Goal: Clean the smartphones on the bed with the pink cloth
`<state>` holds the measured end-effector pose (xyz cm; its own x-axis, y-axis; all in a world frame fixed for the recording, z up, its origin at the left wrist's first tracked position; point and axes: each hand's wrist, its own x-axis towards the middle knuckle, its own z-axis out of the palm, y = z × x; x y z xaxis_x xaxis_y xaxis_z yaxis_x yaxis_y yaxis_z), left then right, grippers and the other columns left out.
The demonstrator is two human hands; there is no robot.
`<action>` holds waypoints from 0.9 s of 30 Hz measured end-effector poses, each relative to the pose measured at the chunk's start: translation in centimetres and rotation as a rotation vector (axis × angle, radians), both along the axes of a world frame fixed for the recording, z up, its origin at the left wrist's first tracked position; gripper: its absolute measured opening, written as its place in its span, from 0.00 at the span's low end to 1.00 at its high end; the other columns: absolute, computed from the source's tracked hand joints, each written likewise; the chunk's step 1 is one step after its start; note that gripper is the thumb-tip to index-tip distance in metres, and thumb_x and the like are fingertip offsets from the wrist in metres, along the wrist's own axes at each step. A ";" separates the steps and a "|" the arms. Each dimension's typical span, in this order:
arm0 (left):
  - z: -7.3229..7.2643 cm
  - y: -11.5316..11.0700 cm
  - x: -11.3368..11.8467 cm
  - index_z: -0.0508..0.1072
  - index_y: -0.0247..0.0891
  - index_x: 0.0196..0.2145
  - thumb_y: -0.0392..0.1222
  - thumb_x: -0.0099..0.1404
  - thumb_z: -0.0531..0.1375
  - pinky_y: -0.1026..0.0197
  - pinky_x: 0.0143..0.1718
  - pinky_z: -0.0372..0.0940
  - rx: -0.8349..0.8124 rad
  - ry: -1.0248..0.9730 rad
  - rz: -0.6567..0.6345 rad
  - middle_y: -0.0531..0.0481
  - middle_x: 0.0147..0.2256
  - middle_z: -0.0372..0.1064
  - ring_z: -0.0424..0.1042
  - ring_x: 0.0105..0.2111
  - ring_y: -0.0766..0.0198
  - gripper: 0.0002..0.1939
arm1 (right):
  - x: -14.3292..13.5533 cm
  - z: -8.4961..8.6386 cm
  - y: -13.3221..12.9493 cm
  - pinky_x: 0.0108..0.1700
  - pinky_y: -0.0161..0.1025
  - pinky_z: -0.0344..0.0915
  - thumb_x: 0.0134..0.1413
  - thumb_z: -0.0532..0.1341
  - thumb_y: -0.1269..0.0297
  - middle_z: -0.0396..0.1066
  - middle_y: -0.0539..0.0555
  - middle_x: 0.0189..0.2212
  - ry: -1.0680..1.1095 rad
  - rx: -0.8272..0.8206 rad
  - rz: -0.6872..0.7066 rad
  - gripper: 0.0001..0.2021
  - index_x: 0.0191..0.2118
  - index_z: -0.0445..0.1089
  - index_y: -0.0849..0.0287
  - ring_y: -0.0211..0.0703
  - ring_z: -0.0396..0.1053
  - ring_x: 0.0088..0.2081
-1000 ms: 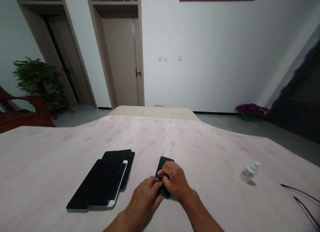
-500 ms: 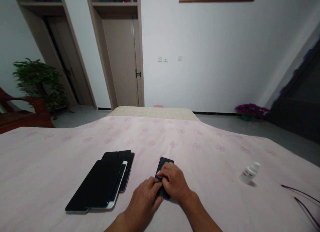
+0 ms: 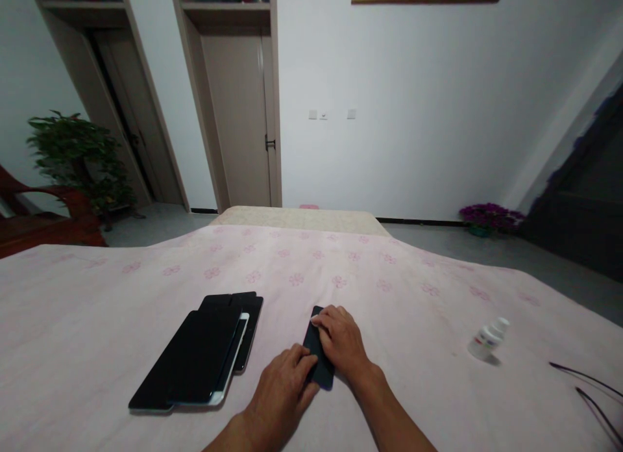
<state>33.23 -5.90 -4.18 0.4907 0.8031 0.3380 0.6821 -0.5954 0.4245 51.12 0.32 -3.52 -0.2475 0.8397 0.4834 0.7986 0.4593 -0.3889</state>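
Note:
A dark smartphone (image 3: 322, 369) lies flat on the pink flowered cloth, its far end angled slightly left. My left hand (image 3: 285, 380) grips its near left edge, with thumb and fingers closed on the side. Over the far half of the screen is my right hand (image 3: 342, 338), fingers curled and pressed together on the glass. A small white bit shows at its fingertips; what it is I cannot make out. To the left rests a stack of dark tablets and phones (image 3: 187, 354), one of them white-edged (image 3: 217, 396).
On the right stands a small white bottle (image 3: 488, 340) with a printed label. Black cables (image 3: 586, 375) reach in from the right edge. Beyond the pink cloth (image 3: 389, 309) are a door (image 3: 238, 114), a potted plant (image 3: 78, 153) and purple flowers (image 3: 489, 216).
My right hand has slid away from me along the phone, toward its far end, uncovering more of the near screen. My left hand has stayed at the phone's edge.

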 end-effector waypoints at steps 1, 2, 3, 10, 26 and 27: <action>0.1 0.0 0.0 0.70 0.45 0.51 0.33 0.64 0.61 0.54 0.47 0.69 -0.005 -0.003 0.000 0.49 0.47 0.69 0.71 0.44 0.57 0.18 | -0.1 0.0 -0.3 0.46 0.41 0.60 0.52 0.57 0.80 0.72 0.52 0.37 0.004 -0.007 0.050 0.15 0.37 0.76 0.54 0.45 0.65 0.41; 0.1 0.0 0.0 0.70 0.45 0.51 0.32 0.64 0.62 0.54 0.47 0.69 -0.011 -0.004 -0.001 0.49 0.46 0.69 0.71 0.44 0.57 0.18 | -0.2 0.0 -0.5 0.45 0.41 0.60 0.50 0.57 0.80 0.72 0.51 0.36 0.010 -0.013 0.095 0.15 0.35 0.76 0.54 0.45 0.65 0.41; 0.2 -0.1 0.1 0.70 0.45 0.51 0.32 0.64 0.62 0.54 0.47 0.69 -0.016 -0.004 -0.002 0.49 0.46 0.70 0.71 0.44 0.57 0.18 | -0.2 0.0 -0.7 0.45 0.41 0.60 0.48 0.57 0.81 0.72 0.51 0.34 0.018 -0.019 0.126 0.15 0.33 0.76 0.55 0.45 0.65 0.40; -0.3 0.2 0.0 0.68 0.44 0.52 0.33 0.64 0.62 0.52 0.48 0.69 -0.011 0.005 -0.004 0.47 0.48 0.69 0.71 0.45 0.56 0.19 | 1.0 -0.2 0.1 0.45 0.42 0.60 0.50 0.56 0.80 0.71 0.54 0.34 0.073 0.015 -0.067 0.13 0.34 0.75 0.58 0.46 0.65 0.40; 0.1 0.1 0.1 0.69 0.43 0.51 0.33 0.64 0.62 0.53 0.47 0.69 -0.012 -0.010 -0.004 0.47 0.48 0.69 0.72 0.45 0.56 0.17 | 1.1 -0.5 -0.3 0.45 0.41 0.61 0.48 0.55 0.81 0.71 0.54 0.33 0.091 0.013 -0.035 0.14 0.32 0.74 0.58 0.45 0.66 0.39; 0.0 0.1 0.1 0.69 0.43 0.51 0.33 0.64 0.63 0.52 0.47 0.69 -0.009 -0.008 0.002 0.47 0.48 0.69 0.72 0.45 0.56 0.18 | 1.3 -0.5 0.1 0.46 0.41 0.61 0.50 0.55 0.81 0.71 0.54 0.34 0.085 0.018 -0.088 0.14 0.34 0.75 0.58 0.46 0.66 0.40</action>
